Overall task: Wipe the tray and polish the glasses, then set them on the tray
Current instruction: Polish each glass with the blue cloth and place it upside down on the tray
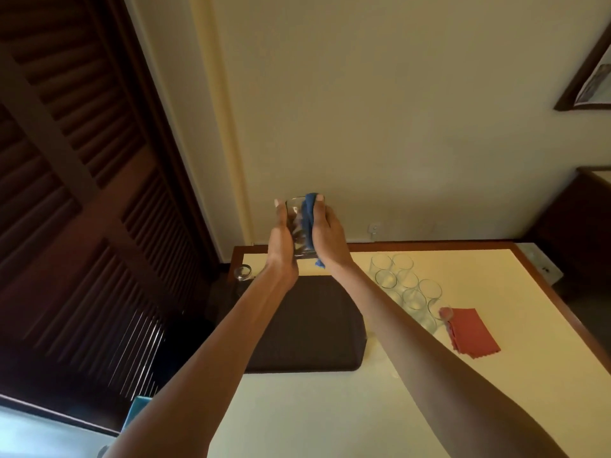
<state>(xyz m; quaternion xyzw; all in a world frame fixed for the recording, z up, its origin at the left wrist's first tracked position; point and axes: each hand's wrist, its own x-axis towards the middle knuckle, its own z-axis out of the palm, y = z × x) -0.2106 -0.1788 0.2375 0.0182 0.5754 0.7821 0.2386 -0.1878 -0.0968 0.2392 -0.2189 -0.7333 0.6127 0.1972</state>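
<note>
I hold a clear glass (295, 223) up in front of the wall, above the far end of the table. My left hand (281, 246) grips its left side. My right hand (325, 238) presses a blue cloth (309, 219) against its right side, fingers curled round cloth and glass. Below my arms a dark brown tray (314, 328) lies on the cream table. One glass (243, 272) stands at the tray's far left corner. Several clear glasses (408, 287) stand grouped to the right of the tray.
A folded red cloth (471, 332) lies on the table (330, 418) right of the glasses. Dark louvred doors (82, 193) fill the left side. A framed picture (591, 71) hangs at upper right. A light blue object (139, 411) shows at the table's near left edge.
</note>
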